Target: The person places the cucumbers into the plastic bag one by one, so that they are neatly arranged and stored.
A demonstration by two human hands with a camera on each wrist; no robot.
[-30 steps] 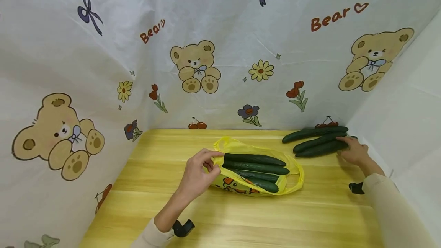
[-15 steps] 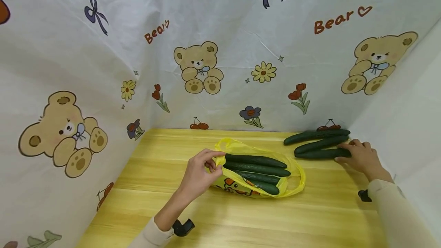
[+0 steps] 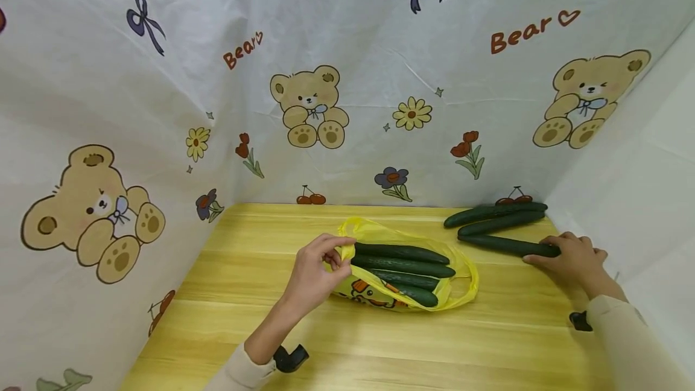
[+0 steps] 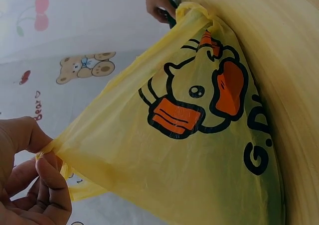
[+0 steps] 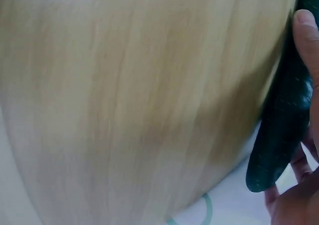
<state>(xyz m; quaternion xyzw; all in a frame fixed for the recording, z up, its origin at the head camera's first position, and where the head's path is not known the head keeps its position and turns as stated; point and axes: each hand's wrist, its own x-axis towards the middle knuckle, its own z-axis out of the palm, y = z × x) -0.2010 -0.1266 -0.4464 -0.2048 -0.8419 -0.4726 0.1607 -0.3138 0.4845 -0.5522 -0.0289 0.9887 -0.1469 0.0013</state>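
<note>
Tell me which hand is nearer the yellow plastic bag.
Left. The left hand pinches the yellow plastic bag by its edge; the right hand is apart, farther right, gripping a cucumber.

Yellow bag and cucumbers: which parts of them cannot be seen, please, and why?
Head view: left end of the lowest bagged cucumber, hidden by the front of the yellow bag.
Left wrist view: end of the black lettering, turned away round the bag.
Right wrist view: upper end of the held cucumber, cut off by the picture's edge.
</note>
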